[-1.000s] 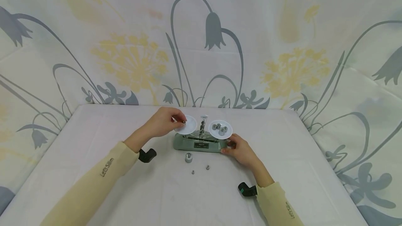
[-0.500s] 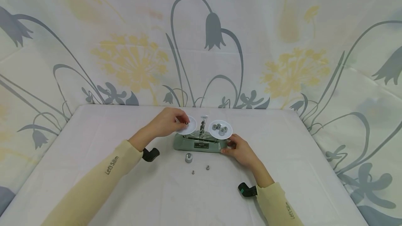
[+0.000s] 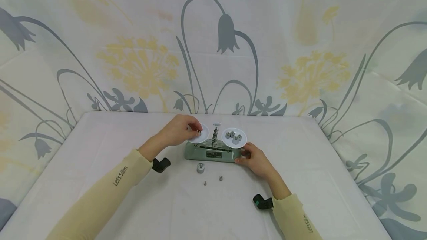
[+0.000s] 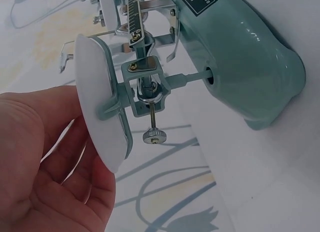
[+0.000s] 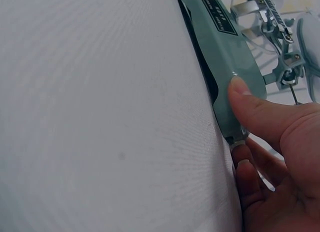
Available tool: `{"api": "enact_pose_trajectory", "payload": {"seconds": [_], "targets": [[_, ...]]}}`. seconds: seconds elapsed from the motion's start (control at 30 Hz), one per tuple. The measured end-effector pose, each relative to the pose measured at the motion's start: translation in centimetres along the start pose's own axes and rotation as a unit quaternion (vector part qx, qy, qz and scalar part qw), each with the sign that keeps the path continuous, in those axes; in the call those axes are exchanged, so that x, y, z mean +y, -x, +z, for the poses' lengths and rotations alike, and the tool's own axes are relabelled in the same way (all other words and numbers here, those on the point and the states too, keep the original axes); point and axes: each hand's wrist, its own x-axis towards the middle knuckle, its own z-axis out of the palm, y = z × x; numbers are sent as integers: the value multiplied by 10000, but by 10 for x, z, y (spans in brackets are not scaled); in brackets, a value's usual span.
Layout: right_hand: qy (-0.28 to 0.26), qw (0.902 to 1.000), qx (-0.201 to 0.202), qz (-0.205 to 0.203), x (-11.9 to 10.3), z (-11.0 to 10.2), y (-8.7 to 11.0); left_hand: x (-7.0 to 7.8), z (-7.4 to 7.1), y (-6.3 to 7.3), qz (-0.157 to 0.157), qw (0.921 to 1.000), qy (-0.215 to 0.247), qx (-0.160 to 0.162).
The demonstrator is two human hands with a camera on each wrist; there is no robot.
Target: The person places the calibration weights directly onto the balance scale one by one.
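A green balance scale [image 3: 200, 153] with two white pans stands on the white cloth. My left hand [image 3: 178, 130] is over the left pan [image 3: 205, 132], pinching a small metal weight [image 3: 199, 133] between thumb and fingertips. In the left wrist view the fingers pass behind the pan [image 4: 92, 102], which hides their tips. My right hand [image 3: 257, 159] grips the right end of the scale's base, its thumb [image 5: 240, 89] on the green front face and the other fingers curled at the end. Several metal weights [image 3: 235, 140] sit in the right pan [image 3: 227, 143].
In front of the scale stand a larger metal weight [image 3: 200, 168] and two small weights, one [image 3: 221, 178] to the right and a tiny one [image 3: 205, 183] nearer me. A flower-patterned curtain [image 3: 213, 66] rises behind the table's far edge.
My left hand has moved slightly right, carrying the small weight from the left pan's left side to over its middle. The right hand has stayed on the base.
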Motion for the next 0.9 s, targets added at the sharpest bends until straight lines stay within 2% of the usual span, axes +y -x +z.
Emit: {"api": "enact_pose_trajectory", "payload": {"seconds": [0.47,0.9], "targets": [[-36,10000,20,-20,-1,0,1,-5,-2,3,258,9994,-83,229],[-30,10000,11,-3,0,0,1,-7,-9,21,510,9974,60,503]]}}
